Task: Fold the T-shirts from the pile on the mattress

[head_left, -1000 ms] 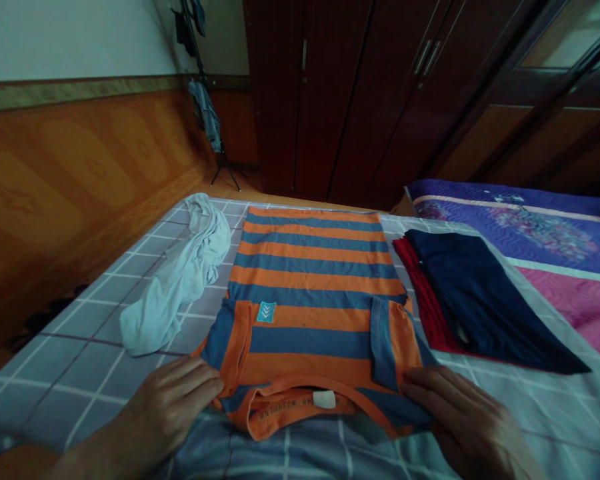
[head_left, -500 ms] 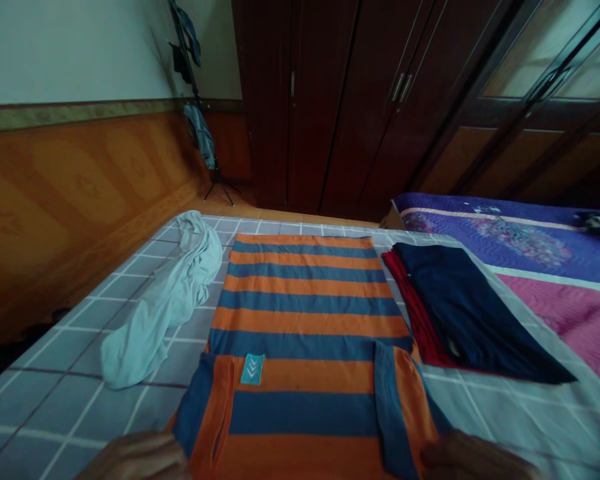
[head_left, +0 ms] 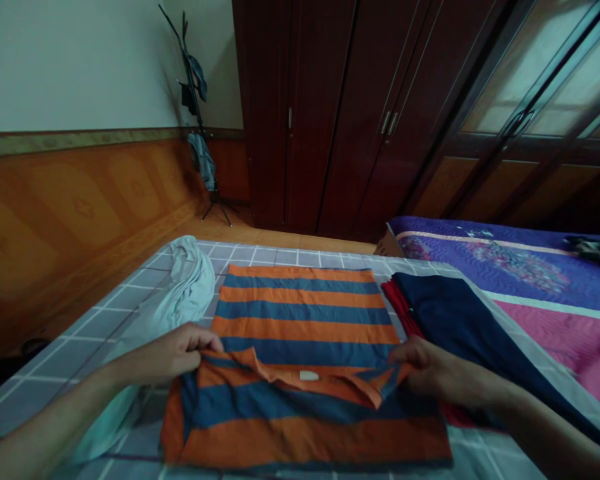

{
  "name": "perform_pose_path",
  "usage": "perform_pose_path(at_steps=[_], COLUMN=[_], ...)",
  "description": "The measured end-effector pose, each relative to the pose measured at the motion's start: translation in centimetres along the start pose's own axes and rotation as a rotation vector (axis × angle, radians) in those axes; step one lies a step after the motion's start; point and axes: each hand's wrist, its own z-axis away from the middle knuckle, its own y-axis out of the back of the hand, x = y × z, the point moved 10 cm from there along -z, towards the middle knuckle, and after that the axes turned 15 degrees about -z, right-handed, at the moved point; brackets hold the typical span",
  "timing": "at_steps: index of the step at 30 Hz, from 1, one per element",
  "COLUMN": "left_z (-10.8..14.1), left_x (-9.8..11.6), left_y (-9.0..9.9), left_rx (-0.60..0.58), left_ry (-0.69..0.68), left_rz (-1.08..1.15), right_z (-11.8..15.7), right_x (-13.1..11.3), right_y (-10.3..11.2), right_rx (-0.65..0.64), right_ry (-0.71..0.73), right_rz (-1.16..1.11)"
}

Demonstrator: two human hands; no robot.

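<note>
Gripping hands: the left hand (head_left: 197,348) and right hand (head_left: 430,370) were apart, each pinching the shirt's edge beside the collar (head_left: 325,388).
Striped shirt (head_left: 305,327): it lay on the checked sheet (head_left: 100,327), between a pale garment (head_left: 195,283) and a navy garment (head_left: 445,313) atop a red garment (head_left: 401,312).
Lifted layer: seemingly mid-fold, the collar end was raised over the flat body.
Slack collar: dipping between the grips, it called for level, even handling.

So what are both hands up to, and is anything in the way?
Left hand and right hand both gripping shirt near collar. Shirt's collar end raised, far end flat. White cloth and dark clothes close beside; neither on top.
</note>
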Motion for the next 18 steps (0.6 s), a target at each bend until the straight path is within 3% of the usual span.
perform_pose_path(at_steps=[4, 8, 13, 18], left_z=[-6.0, -10.7, -13.4, -13.4], left_x=[-1.2, -4.0, -8.4, -9.3], left_y=[4.6, 8.0, 8.2, 9.0], left_rx=[0.009, 0.156, 0.317, 0.446], left_ry=[0.001, 0.005, 0.084, 0.025], left_rz=[0.274, 0.424, 0.478, 0.584], right_z=[-5.2, -9.6, -12.9, -13.2], right_x=[-3.1, -3.6, -0.4, 1.6], right_y=[6.2, 11.6, 15.4, 17.8], right_rx=[0.045, 0.168, 0.322, 0.428], right_ry=[-0.006, 0.018, 0.034, 0.115], right_rz=[-0.086, -0.172, -0.283, -0.356])
